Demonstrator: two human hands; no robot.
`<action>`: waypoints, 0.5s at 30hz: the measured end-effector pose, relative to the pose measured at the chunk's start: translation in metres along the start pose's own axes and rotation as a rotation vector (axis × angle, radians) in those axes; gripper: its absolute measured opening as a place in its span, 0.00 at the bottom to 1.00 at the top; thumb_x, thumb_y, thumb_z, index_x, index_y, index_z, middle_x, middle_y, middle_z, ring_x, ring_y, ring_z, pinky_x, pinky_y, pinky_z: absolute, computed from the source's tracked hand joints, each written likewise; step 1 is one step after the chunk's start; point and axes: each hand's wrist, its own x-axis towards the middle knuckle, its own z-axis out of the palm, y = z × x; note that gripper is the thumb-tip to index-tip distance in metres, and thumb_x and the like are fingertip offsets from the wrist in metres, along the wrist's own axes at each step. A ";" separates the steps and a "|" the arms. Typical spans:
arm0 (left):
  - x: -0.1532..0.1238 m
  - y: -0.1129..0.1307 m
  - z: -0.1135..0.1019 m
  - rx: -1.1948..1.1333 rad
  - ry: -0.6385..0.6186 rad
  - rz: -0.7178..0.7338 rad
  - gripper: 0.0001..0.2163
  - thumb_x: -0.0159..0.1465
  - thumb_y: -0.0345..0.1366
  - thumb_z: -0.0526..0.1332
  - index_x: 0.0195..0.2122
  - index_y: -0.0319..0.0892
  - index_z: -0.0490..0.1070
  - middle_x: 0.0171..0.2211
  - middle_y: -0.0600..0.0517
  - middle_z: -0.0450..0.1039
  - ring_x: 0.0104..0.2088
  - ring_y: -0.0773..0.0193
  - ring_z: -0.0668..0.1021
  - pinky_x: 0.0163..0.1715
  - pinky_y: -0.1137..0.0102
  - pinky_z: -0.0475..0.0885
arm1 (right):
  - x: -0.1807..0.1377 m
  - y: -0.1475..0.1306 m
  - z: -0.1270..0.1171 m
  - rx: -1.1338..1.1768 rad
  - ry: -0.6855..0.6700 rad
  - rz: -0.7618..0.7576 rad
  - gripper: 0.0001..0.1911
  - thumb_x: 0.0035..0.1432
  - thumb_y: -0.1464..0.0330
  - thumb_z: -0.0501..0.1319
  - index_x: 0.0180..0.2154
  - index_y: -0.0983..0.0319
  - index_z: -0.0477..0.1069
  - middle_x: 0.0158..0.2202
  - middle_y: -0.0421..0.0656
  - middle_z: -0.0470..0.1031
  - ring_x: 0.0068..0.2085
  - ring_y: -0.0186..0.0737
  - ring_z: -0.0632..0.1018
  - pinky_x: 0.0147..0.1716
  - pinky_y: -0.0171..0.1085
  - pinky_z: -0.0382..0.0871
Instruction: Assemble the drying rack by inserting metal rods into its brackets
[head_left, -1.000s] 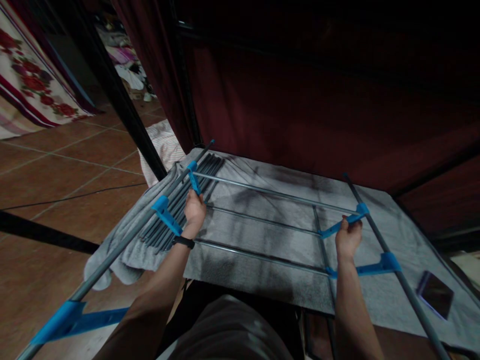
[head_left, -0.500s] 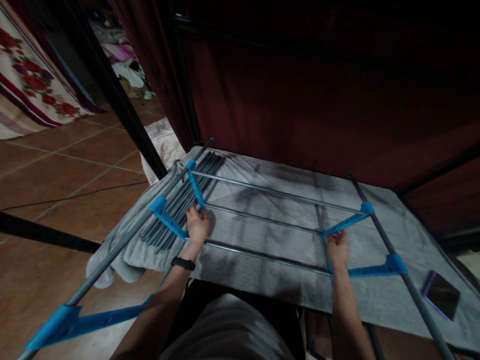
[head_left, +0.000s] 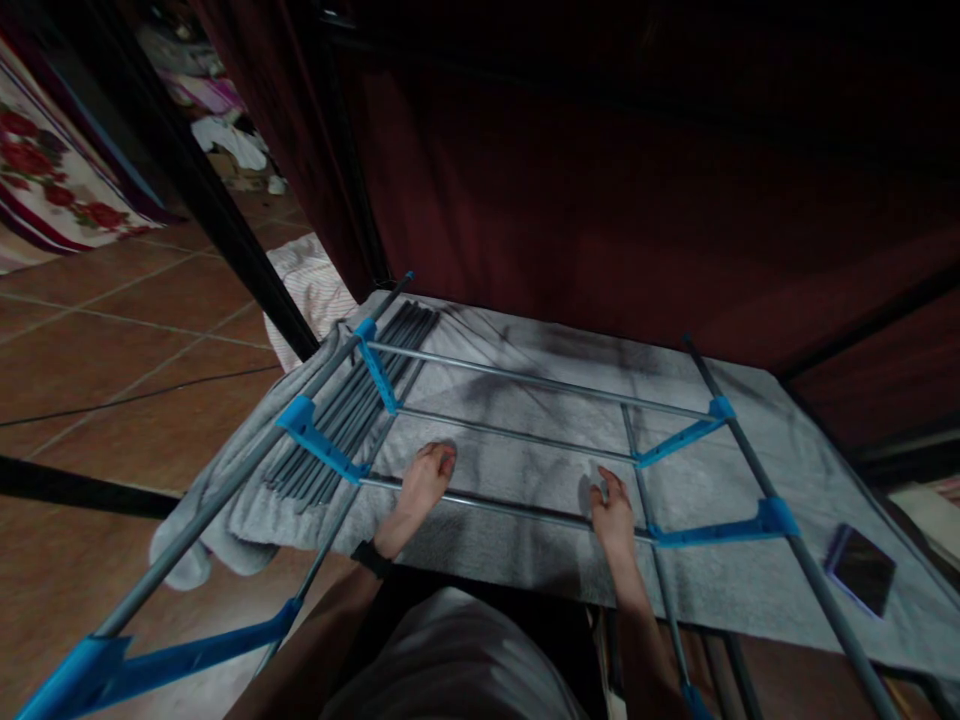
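Note:
A rack frame of grey metal tubes (head_left: 540, 380) with blue plastic brackets (head_left: 321, 441) stands across the towel-covered surface. My left hand (head_left: 426, 480) is over the front crossbar (head_left: 517, 509), its fingers loosely curled with nothing visible in them. Near the right end of that same bar is my right hand (head_left: 613, 510), open, thumb and fingers apart. Whether either hand touches the bar, I cannot tell. The blue bracket (head_left: 679, 442) on the right is just beyond my right hand. A dark band circles my left wrist.
A bundle of loose grey tubes (head_left: 341, 430) lies on the grey towel (head_left: 517, 570) at left. A phone (head_left: 862, 570) rests at far right. Dark metal posts (head_left: 187, 190) and a maroon curtain (head_left: 600, 220) border the surface. A cable (head_left: 150, 395) crosses the tiled floor.
Both hands have left the blue brackets and moved inward, toward each other, over the front crossbar. The view has shifted slightly; the rack keeps its place on the towel.

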 end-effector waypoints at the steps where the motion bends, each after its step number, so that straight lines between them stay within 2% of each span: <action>1: -0.003 0.002 0.002 0.000 -0.037 0.050 0.10 0.67 0.31 0.56 0.41 0.42 0.77 0.43 0.45 0.78 0.46 0.55 0.80 0.52 0.61 0.74 | -0.004 -0.002 0.002 0.006 -0.010 -0.011 0.25 0.62 0.60 0.52 0.56 0.63 0.71 0.55 0.56 0.74 0.56 0.53 0.75 0.58 0.55 0.68; 4: -0.008 0.009 0.006 0.006 -0.104 0.152 0.11 0.69 0.33 0.55 0.40 0.44 0.78 0.41 0.45 0.79 0.44 0.55 0.80 0.50 0.61 0.75 | -0.017 -0.007 0.007 0.004 -0.082 -0.075 0.24 0.64 0.62 0.50 0.55 0.63 0.73 0.54 0.55 0.75 0.57 0.53 0.75 0.58 0.54 0.69; 8: -0.004 0.019 0.004 0.038 -0.158 0.192 0.11 0.69 0.33 0.55 0.39 0.45 0.79 0.37 0.46 0.80 0.41 0.54 0.81 0.45 0.62 0.75 | -0.031 -0.010 0.013 -0.044 -0.216 -0.171 0.22 0.66 0.64 0.49 0.53 0.62 0.75 0.54 0.53 0.77 0.56 0.51 0.77 0.59 0.53 0.70; 12: 0.008 0.027 -0.004 0.049 -0.137 0.184 0.12 0.69 0.33 0.55 0.40 0.45 0.80 0.38 0.47 0.81 0.43 0.56 0.82 0.48 0.64 0.75 | -0.034 -0.010 0.014 -0.103 -0.245 -0.221 0.21 0.67 0.66 0.49 0.51 0.60 0.77 0.51 0.51 0.79 0.54 0.50 0.78 0.58 0.52 0.71; 15: 0.017 0.042 -0.013 0.006 -0.094 0.158 0.12 0.69 0.34 0.55 0.41 0.45 0.80 0.41 0.47 0.82 0.44 0.56 0.82 0.49 0.64 0.75 | -0.032 -0.010 0.014 -0.126 -0.247 -0.245 0.20 0.66 0.67 0.49 0.50 0.59 0.78 0.50 0.50 0.79 0.52 0.49 0.79 0.56 0.51 0.72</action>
